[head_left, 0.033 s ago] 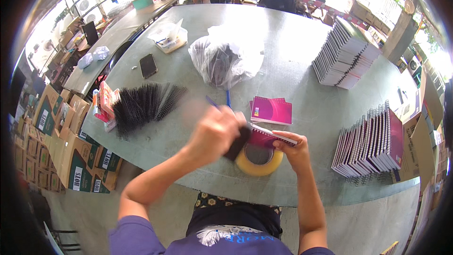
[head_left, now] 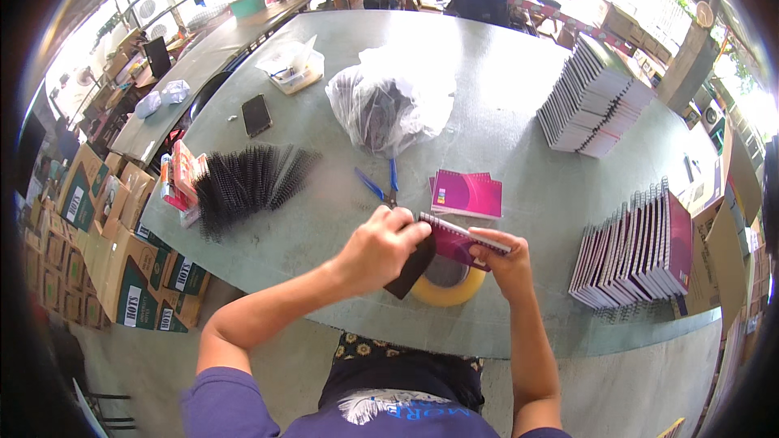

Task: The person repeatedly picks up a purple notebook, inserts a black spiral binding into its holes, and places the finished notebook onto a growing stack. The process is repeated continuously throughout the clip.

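My right hand [head_left: 501, 261] grips a small purple spiral notebook [head_left: 451, 242] by its right end, coil edge facing up. At the notebook's left end my left hand [head_left: 380, 247] is closed with fingers pressed together; whatever lies between them is hidden. A flat black piece [head_left: 412, 266] hangs beside the notebook, below the left fingers; I cannot tell its kind. Under the notebook lies a roll of yellowish tape [head_left: 445, 294], partly covered. A blue-handled cutting tool [head_left: 391, 182] lies just beyond my left hand, handles spread. Small purple notebooks [head_left: 466, 193] lie beyond the held one.
Black spiral coils [head_left: 251, 182] lie at left, near a phone [head_left: 256, 115] and a plastic tub [head_left: 294, 73]. A filled clear plastic bag [head_left: 389, 105] sits mid-table. Notebook stacks [head_left: 596, 97] and a purple spiral notebook row [head_left: 633, 251] stand right, beside an open carton [head_left: 710, 243].
My left hand, blurred before, has come down slightly toward the notebook's end and now appears sharp. More of the blue-handled tool shows. The right hand keeps its grip on the notebook.
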### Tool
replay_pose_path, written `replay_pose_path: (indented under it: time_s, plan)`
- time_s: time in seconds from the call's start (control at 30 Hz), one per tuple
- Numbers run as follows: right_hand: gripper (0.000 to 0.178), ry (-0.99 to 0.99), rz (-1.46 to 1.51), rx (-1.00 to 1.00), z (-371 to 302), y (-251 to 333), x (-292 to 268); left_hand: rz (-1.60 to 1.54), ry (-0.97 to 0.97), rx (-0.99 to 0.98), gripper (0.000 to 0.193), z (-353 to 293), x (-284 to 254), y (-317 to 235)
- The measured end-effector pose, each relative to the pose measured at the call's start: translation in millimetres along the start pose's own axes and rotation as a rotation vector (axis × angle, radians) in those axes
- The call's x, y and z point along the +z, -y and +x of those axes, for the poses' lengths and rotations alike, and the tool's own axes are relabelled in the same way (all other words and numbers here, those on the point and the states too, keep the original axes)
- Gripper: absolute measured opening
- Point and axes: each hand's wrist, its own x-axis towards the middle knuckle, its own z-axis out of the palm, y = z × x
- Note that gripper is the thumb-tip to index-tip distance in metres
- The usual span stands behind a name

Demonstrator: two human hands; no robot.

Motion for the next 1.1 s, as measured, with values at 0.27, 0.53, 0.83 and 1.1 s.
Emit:
replay_pose_path:
  time_s: [0.27, 0.53, 0.83, 1.1]
  plan:
    - [0.023, -0.002, -0.023, -0.110, 3, -9, -7, -0.176, -0.006, -0.080, 0.030, 8, 13, -8]
    - [0.024, -0.023, -0.104, -0.107, 0, -16, -13, -0.257, -0.031, -0.126, 0.030, 31, 11, -15]
    - [0.028, 0.047, -0.144, -0.153, -4, -22, -14, -0.141, -0.397, -0.162, 0.024, 62, 8, -20]
    - [0.029, 0.059, -0.047, -0.124, -2, -30, -8, -0.185, -0.183, -0.110, 0.022, 57, 22, -31]
